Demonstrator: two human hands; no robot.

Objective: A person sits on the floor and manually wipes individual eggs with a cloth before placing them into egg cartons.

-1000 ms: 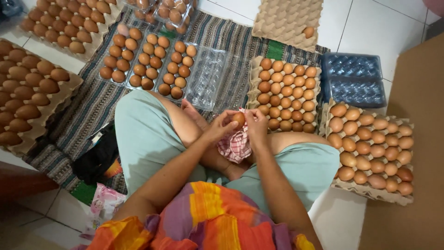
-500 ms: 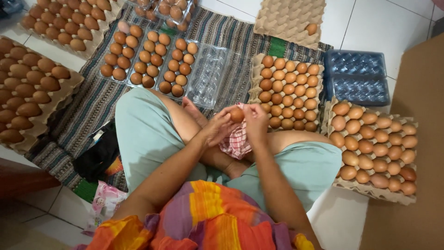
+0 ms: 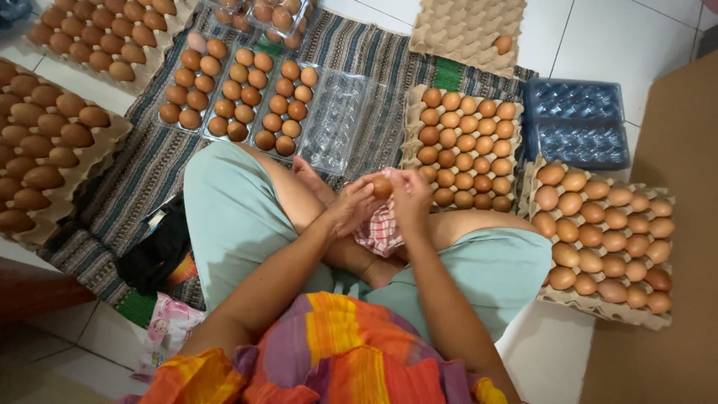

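Above crossed legs, both forearms angled inward, hands meeting at centre. Left hand (image 3: 350, 209) fingers curled, gripping brown egg (image 3: 382, 186) from left. Right hand (image 3: 410, 196) cupped on egg's right side, pinching red-checked cloth (image 3: 380, 230) hanging below. Full cardboard egg tray (image 3: 465, 149) just beyond, on striped mat (image 3: 142, 176).

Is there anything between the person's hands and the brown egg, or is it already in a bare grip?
Nothing visible stands between them: the left hand and the right hand both touch the brown egg directly. The red checked cloth hangs just below the egg, under the hands, not between the fingers and the shell.
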